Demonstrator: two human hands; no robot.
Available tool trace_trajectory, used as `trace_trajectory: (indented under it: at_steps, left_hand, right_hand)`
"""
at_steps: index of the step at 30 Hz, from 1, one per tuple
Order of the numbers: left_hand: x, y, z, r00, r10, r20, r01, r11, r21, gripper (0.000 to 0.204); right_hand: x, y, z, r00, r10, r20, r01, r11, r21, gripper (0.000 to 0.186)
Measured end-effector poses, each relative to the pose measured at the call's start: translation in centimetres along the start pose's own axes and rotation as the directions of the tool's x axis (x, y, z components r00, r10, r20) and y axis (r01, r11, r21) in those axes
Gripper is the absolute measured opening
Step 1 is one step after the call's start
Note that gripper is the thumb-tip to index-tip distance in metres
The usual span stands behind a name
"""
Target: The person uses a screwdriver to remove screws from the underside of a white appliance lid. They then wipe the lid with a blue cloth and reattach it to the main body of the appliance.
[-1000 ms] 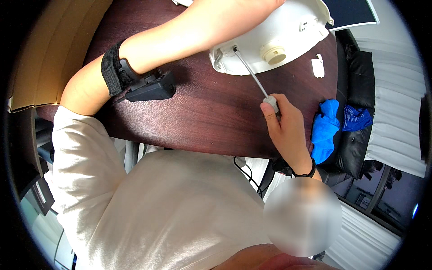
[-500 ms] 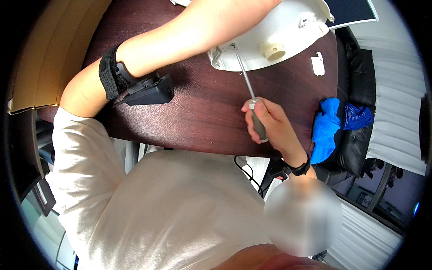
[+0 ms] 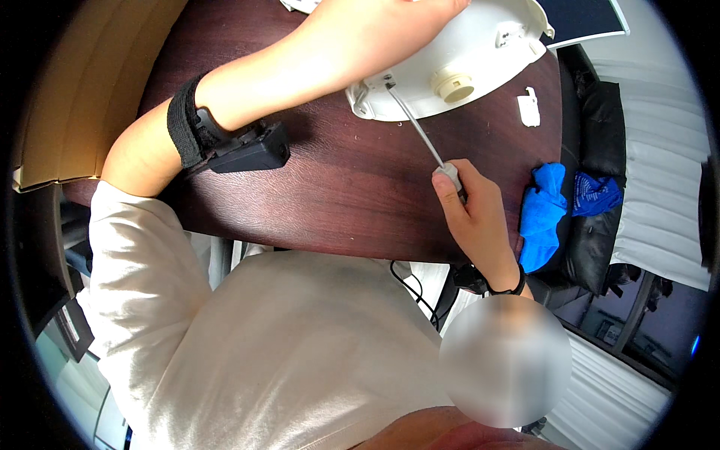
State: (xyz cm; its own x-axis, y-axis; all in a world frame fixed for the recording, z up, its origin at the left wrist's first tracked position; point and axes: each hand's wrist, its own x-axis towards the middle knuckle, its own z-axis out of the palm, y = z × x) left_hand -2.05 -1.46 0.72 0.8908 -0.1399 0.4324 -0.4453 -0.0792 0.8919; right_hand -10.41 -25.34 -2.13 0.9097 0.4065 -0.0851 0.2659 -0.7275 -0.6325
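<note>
So the white plastic shell [image 3: 480, 56] is up at the top of the table [image 3: 337, 195], under the left hand and forward of the right one. The left hand [image 3: 420, 19] reaches over its left part, but the fingers run off the top edge, so can't tell if it's gripping. The right hand [image 3: 476, 210] is closed round the handle of a screwdriver [image 3: 421, 133], whose shaft slants up and left to the shell's near left end. Can't tell if the tip's seated. There's a round cream knob [image 3: 455, 88] just right of the tip. Further right there's a little white plastic piece [image 3: 529, 111], then a bright blue cloth [image 3: 543, 221] past the table edge.
</note>
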Motion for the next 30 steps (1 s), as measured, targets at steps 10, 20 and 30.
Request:
trace_trajectory:
  at_steps: [10, 20, 30]
  left_hand:
    - [-0.2, -0.6, 0.4, 0.996, 0.076, -0.041, -0.075, 0.997, 0.016, 0.018]
    - [-0.3, 0.0, 0.6, 0.995, 0.085, -0.055, -0.08, 0.993, 0.088, 0.018]
    - [0.0, -0.4, 0.5, 0.999, -0.032, -0.029, 0.032, 0.999, -0.004, 0.018]
  right_hand:
    - [0.1, -0.4, 0.1, 0.993, -0.054, -0.108, 0.03, 0.978, -0.208, 0.027]
    - [0.1, -0.8, -0.5, 0.991, -0.079, -0.107, 0.039, 0.94, -0.338, 0.028]
    - [1.6, -1.6, -2.7, 0.984, -0.174, -0.047, 0.124, 0.841, -0.527, 0.029]
